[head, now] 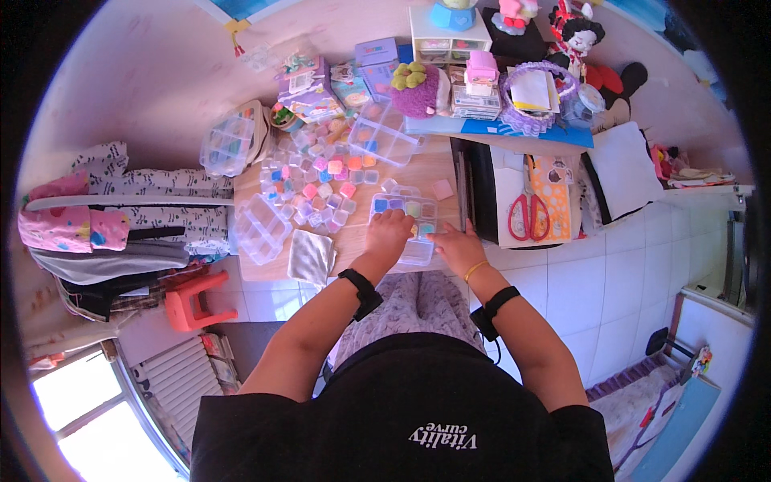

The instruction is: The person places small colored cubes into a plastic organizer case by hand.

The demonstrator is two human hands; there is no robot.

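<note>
In front of me on the wooden table lies a clear plastic compartment box (415, 258), partly filled with small square containers of coloured bits. My left hand (388, 232) reaches over its left side, fingers bent down into it; they hide whatever may be between them. Among the containers showing in the box are a blue one (381, 205) and a teal one (426, 229). My right hand (461, 244) is at the box's right edge, fingers spread and nothing seen in them. Left of the box spreads a heap of small clear containers (325, 187) with pink, orange, blue and white contents.
Further clear divided trays lie at the left (262, 229) and behind the heap (385, 134). A grey cloth (311, 256) rests at the front edge. Red-handled scissors (529, 214) lie on papers at right. A purple plush (415, 90) and a lace-trimmed basket (538, 123) stand behind.
</note>
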